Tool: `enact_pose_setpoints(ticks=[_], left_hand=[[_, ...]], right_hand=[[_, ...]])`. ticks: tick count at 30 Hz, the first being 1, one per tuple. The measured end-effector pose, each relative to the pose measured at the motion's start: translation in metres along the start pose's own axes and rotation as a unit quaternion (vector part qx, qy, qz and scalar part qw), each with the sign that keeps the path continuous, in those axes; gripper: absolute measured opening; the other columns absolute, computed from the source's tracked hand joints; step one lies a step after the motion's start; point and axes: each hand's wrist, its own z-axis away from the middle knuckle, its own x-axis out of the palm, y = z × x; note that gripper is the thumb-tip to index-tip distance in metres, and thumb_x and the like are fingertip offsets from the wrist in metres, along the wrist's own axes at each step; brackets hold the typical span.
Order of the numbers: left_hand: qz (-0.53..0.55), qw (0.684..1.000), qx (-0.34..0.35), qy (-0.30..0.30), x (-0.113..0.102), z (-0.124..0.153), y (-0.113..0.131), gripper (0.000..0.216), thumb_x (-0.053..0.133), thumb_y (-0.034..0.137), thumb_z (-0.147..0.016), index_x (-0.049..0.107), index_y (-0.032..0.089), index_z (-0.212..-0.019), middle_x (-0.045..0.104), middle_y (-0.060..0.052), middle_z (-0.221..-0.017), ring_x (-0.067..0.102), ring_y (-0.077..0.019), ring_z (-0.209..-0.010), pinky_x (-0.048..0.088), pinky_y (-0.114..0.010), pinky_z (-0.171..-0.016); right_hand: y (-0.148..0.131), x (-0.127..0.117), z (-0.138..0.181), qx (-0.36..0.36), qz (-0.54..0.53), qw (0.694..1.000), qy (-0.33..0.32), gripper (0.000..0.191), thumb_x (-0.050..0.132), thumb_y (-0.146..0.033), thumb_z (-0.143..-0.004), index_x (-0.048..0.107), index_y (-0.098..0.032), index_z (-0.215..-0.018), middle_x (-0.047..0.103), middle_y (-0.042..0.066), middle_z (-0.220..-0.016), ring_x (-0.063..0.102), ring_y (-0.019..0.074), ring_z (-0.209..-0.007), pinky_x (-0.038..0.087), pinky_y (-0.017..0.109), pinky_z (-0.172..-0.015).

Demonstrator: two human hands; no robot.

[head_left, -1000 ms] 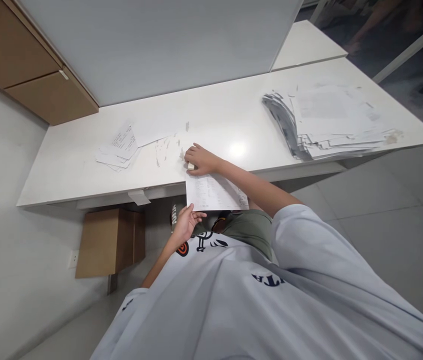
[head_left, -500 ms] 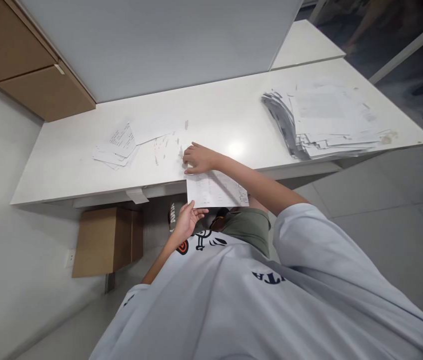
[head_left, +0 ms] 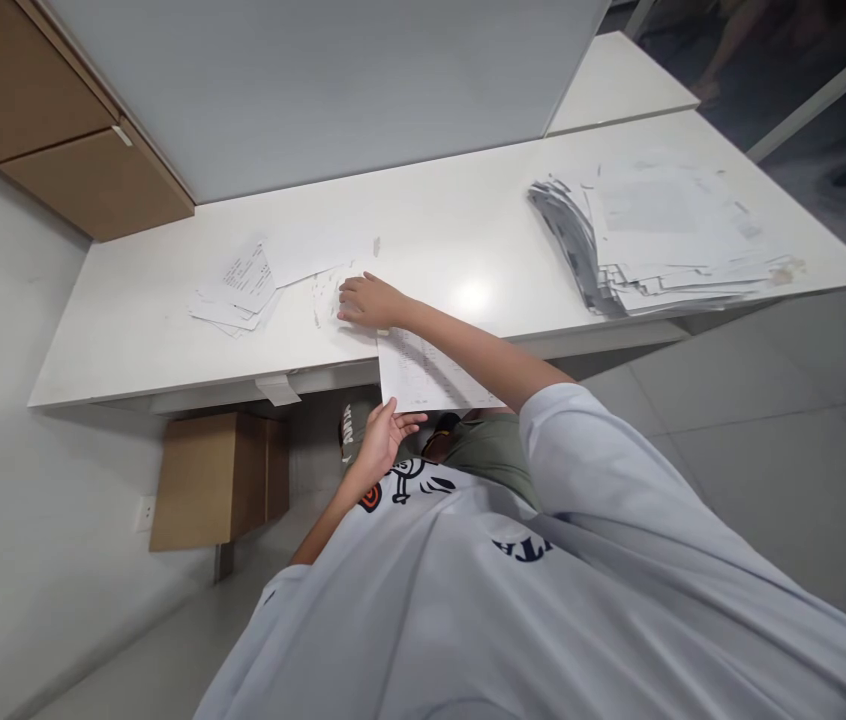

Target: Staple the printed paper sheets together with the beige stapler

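Note:
A white sheet of paper (head_left: pixel 430 378) with faint printed or written lines juts out past the table's front edge, over my lap. My left hand (head_left: pixel 385 437) pinches its near left corner, thumb on top and fingers beneath. My right hand (head_left: pixel 372 301) is low over the white table, just beyond the sheet's far edge, palm down with its fingers loosely apart. Around its fingertips lie small paper scraps (head_left: pixel 318 300), partly hidden by the hand. The right forearm crosses above the sheet and covers part of it.
Several loose papers (head_left: pixel 247 285) lie left on the white table (head_left: pixel 130 330). A thick, uneven paper stack (head_left: pixel 663 235) sits at the right. A grey panel (head_left: pixel 333 90) rises behind. Below the table stands a cardboard box (head_left: pixel 202 480); a white strip (head_left: pixel 277 390) hangs from the edge.
My right hand has moved left and slightly away from me, from the sheet's far edge onto the scraps. My left hand keeps its hold on the sheet, almost unmoved.

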Motion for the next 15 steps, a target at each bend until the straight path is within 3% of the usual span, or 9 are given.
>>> enact_pose_setpoints(ticks=[4, 15], left_hand=[[-0.004, 1.0, 0.0, -0.005, 0.001, -0.004, 0.002, 0.017, 0.064, 0.026, -0.086, 0.051, 0.016, -0.081, 0.067, -0.001, -0.062, 0.072, -0.0186, -0.063, 0.048, -0.022, -0.055], [-0.005, 1.0, 0.018, -0.015, -0.006, -0.016, 0.002, 0.023, 0.067, 0.029, -0.083, 0.048, 0.018, -0.082, 0.07, -0.005, -0.069, 0.073, -0.0222, -0.069, 0.052, -0.027, -0.064]], right_hand=[[0.005, 0.004, 0.002, -0.01, -0.022, 1.0, 0.003, 0.056, 0.038, -0.05, -0.096, 0.058, -0.01, -0.13, 0.039, 0.016, -0.153, 0.027, 0.0294, -0.146, 0.021, 0.05, -0.119], [0.006, 0.009, 0.01, -0.031, -0.012, 0.999, 0.001, 0.057, 0.037, -0.05, -0.096, 0.059, -0.009, -0.13, 0.044, 0.016, -0.149, 0.036, 0.0307, -0.141, 0.033, 0.048, -0.112]])
